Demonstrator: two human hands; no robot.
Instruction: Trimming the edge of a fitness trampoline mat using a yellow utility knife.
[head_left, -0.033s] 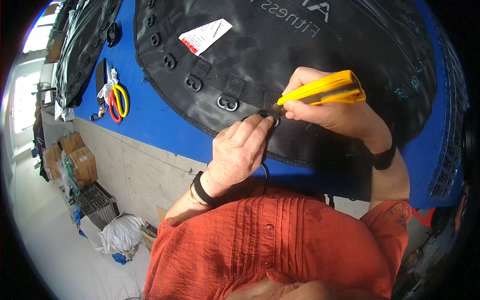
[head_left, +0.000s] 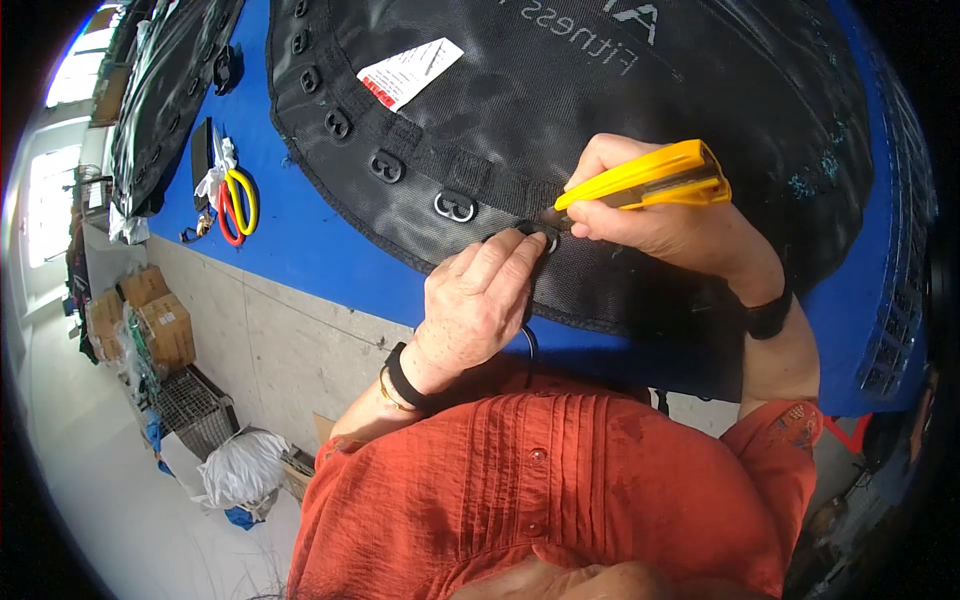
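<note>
A round black mesh mat [head_left: 600, 120], like a trampoline mat, lies with webbing loops and metal rings along its rim. My right hand [head_left: 640, 220] is closed around a yellow utility knife [head_left: 650, 180], whose blade points down-left at a webbing loop. Just beside that tip, my left hand [head_left: 480, 295] pinches a metal ring [head_left: 550, 243] at the mat's near edge; its fingers partly cover the ring. Another ring [head_left: 455, 206] on its loop shows to the left of my fingers. A white and red label [head_left: 412, 72] lies on the mat.
Under the mat is a blue table [head_left: 300, 265]. At its left lie scissors [head_left: 238, 205] with red and yellow handles and a dark flat bar [head_left: 202, 160]. Another black mesh piece [head_left: 165, 110] lies far left. Cardboard boxes [head_left: 165, 320] and a white bag [head_left: 243, 468] are on the floor.
</note>
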